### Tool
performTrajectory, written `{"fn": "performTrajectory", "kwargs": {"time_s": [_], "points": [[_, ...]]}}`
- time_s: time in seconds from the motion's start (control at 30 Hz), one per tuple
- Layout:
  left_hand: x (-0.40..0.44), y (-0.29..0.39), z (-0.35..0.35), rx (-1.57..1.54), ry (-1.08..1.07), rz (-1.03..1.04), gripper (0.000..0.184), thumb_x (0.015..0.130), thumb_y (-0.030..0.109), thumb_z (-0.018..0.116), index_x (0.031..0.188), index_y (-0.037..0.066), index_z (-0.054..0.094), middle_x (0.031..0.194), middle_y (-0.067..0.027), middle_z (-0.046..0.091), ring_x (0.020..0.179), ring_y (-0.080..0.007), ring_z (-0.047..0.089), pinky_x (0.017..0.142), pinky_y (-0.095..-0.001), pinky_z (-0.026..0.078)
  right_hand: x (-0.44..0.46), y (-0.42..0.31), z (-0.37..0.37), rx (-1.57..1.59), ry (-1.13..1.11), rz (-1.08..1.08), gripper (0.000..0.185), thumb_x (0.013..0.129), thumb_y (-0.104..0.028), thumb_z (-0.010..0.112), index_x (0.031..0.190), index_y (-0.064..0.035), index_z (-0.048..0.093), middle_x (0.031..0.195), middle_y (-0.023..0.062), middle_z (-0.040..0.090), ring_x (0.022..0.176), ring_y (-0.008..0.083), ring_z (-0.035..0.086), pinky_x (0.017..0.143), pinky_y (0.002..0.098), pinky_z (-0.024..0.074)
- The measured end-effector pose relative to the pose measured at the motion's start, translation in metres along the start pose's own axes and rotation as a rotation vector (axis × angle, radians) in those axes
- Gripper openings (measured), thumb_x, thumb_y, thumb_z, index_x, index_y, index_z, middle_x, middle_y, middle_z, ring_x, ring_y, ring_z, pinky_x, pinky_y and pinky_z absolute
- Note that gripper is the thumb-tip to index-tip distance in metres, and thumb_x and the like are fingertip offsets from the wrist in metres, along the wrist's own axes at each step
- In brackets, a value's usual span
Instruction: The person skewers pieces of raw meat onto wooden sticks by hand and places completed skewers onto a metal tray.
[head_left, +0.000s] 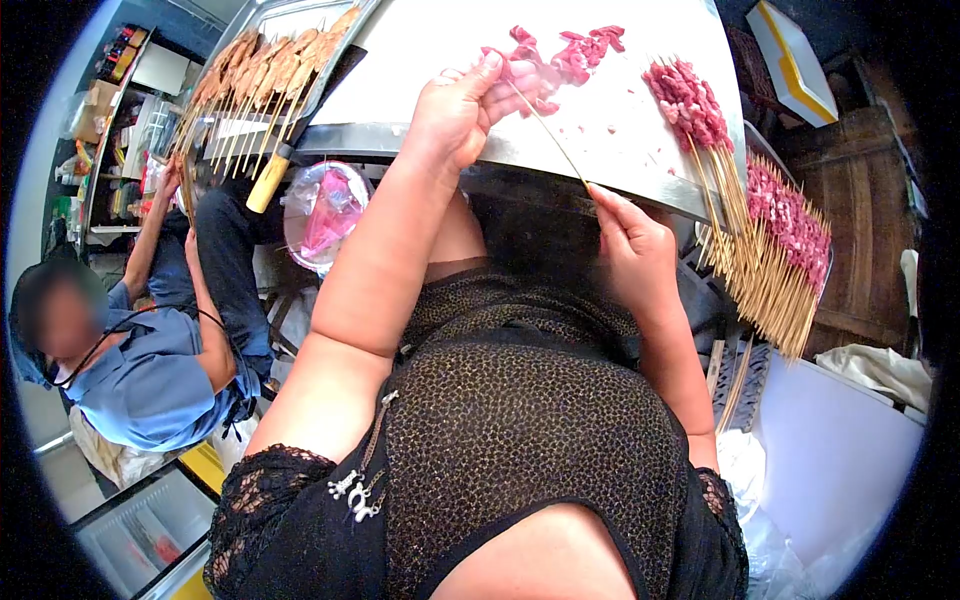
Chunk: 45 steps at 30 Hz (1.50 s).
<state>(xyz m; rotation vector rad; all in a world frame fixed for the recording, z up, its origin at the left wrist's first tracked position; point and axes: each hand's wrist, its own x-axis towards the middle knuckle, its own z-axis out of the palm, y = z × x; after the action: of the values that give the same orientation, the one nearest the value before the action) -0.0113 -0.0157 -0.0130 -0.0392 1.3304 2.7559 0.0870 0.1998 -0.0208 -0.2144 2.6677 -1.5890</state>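
Observation:
My left hand (478, 92) is over the white board (420, 60), thumb and fingers closed around a small piece of raw red meat at the tip of a thin wooden skewer (550, 130). The fingers partly hide the meat. Lower down, my right hand (640, 248) pinches the skewer's other end just off the table's front edge. Loose raw meat pieces (588, 52) lie on the board beyond my left hand. To the right, a stack of raw meat skewers (688, 105) rests with its sticks pointing over the edge.
More raw meat skewers (788, 215) fill a tray at far right. At left are a metal tray (340, 45) of browner skewers (285, 65), a yellow handle (268, 182) jutting past the edge, and a bin (300, 222) with a pink bag. A co-worker (160, 375) sits beyond.

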Motion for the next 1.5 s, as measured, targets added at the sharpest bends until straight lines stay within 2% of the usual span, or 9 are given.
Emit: {"fn": "performTrajectory", "kwargs": {"time_s": [0.47, 0.5, 0.57, 0.67, 0.73, 1.13, 1.23, 1.3, 1.5], "points": [[-0.009, -0.009, 0.012, -0.133, 0.040, -0.095, 0.025, 0.093, 0.017, 0.044, 0.100, -0.006, 0.051, 0.102, -0.0243, 0.058, 0.097, -0.0356, 0.059, 0.088, -0.0468, 0.049, -0.002, 0.011, 0.006, 0.014, 0.007, -0.013, 0.021, 0.087, -0.011, 0.054, 0.106, -0.0071, 0.062, 0.093, 0.0144, 0.066, 0.084, 0.0154, 0.065, 0.073, 0.0254, 0.0483], [-0.010, -0.009, 0.012, -0.134, 0.039, -0.095, 0.025, 0.093, 0.017, 0.044, 0.100, -0.006, 0.051, 0.102, -0.0243, 0.058, 0.097, -0.0356, 0.059, 0.088, -0.0468, 0.049, -0.003, 0.015, 0.010, 0.079, 0.008, -0.024, 0.022, 0.088, -0.010, 0.054, 0.108, -0.0062, 0.062, 0.077, 0.0037, 0.056, 0.068, 0.0086, 0.051, 0.061, 0.0211, 0.0403], [-0.011, -0.009, 0.013, -0.156, 0.023, -0.128, 0.024, 0.093, 0.017, 0.044, 0.102, -0.004, 0.051, 0.102, -0.0233, 0.059, 0.098, -0.0356, 0.059, 0.088, -0.0478, 0.049, -0.003, 0.018, 0.011, 0.141, 0.009, -0.034, 0.023, 0.088, -0.008, 0.053, 0.109, -0.0052, 0.062, 0.061, -0.0070, 0.046, 0.053, 0.0017, 0.038, 0.048, 0.0168, 0.0322], [-0.011, -0.010, 0.012, -0.108, -0.012, -0.145, 0.023, 0.093, 0.018, 0.045, 0.101, -0.002, 0.052, 0.102, -0.0222, 0.059, 0.097, -0.0350, 0.059, 0.088, -0.0475, 0.048, -0.006, 0.013, 0.009, 0.143, 0.000, -0.024, 0.024, 0.088, -0.008, 0.053, 0.110, -0.0041, 0.061, 0.064, -0.0067, 0.047, 0.055, 0.0018, 0.038, 0.049, 0.0164, 0.0327], [-0.011, -0.013, 0.013, -0.124, -0.035, -0.139, 0.023, 0.092, 0.018, 0.046, 0.101, -0.002, 0.053, 0.102, -0.0220, 0.059, 0.097, -0.0344, 0.059, 0.088, -0.0473, 0.048, -0.006, 0.008, 0.007, 0.358, -0.087, 0.164, 0.024, 0.089, -0.007, 0.052, 0.111, -0.0029, 0.060, 0.067, -0.0061, 0.048, 0.056, 0.0022, 0.040, 0.050, 0.0160, 0.0333], [-0.018, -0.020, 0.026, -0.121, -0.100, -0.166, 0.022, 0.092, 0.017, 0.045, 0.101, -0.001, 0.054, 0.104, -0.0227, 0.059, 0.099, -0.0335, 0.059, 0.090, -0.0470, 0.046, -0.007, 0.015, 0.011, 0.516, -0.063, 0.201, 0.025, 0.089, -0.005, 0.051, 0.112, 0.0002, 0.058, 0.081, -0.0021, 0.058, 0.057, 0.0027, 0.040, 0.050, 0.0163, 0.0334], [-0.019, -0.018, 0.033, -0.099, -0.118, -0.159, 0.022, 0.093, 0.017, 0.045, 0.101, -0.001, 0.054, 0.104, -0.0227, 0.059, 0.100, -0.0335, 0.058, 0.090, -0.0469, 0.046, -0.006, 0.017, 0.013, 0.751, -0.102, 0.250, 0.026, 0.089, -0.008, 0.052, 0.113, -0.0027, 0.059, 0.065, -0.0059, 0.049, 0.051, 0.0012, 0.037, 0.045, 0.0157, 0.0299], [-0.019, -0.018, 0.033, -0.082, -0.119, -0.163, 0.022, 0.093, 0.016, 0.044, 0.101, -0.001, 0.054, 0.104, -0.0225, 0.059, 0.100, -0.0335, 0.058, 0.091, -0.0468, 0.046, -0.003, 0.013, 0.010, 0.784, -0.099, 0.281, 0.026, 0.089, -0.007, 0.051, 0.113, -0.0026, 0.059, 0.065, -0.0061, 0.049, 0.051, 0.0010, 0.037, 0.045, 0.0155, 0.0288], [-0.010, -0.013, 0.036, -0.008, -0.222, -0.101, 0.034, 0.095, 0.019, 0.036, 0.121, -0.003, 0.041, 0.113, -0.0214, 0.054, 0.109, -0.0330, 0.053, 0.092, -0.0441, 0.044, 0.004, 0.014, 0.004, 0.644, -0.001, 0.182, 0.026, 0.088, -0.007, 0.054, 0.112, -0.0022, 0.060, 0.067, -0.0056, 0.050, 0.054, 0.0019, 0.041, 0.048, 0.0158, 0.0330]]}}
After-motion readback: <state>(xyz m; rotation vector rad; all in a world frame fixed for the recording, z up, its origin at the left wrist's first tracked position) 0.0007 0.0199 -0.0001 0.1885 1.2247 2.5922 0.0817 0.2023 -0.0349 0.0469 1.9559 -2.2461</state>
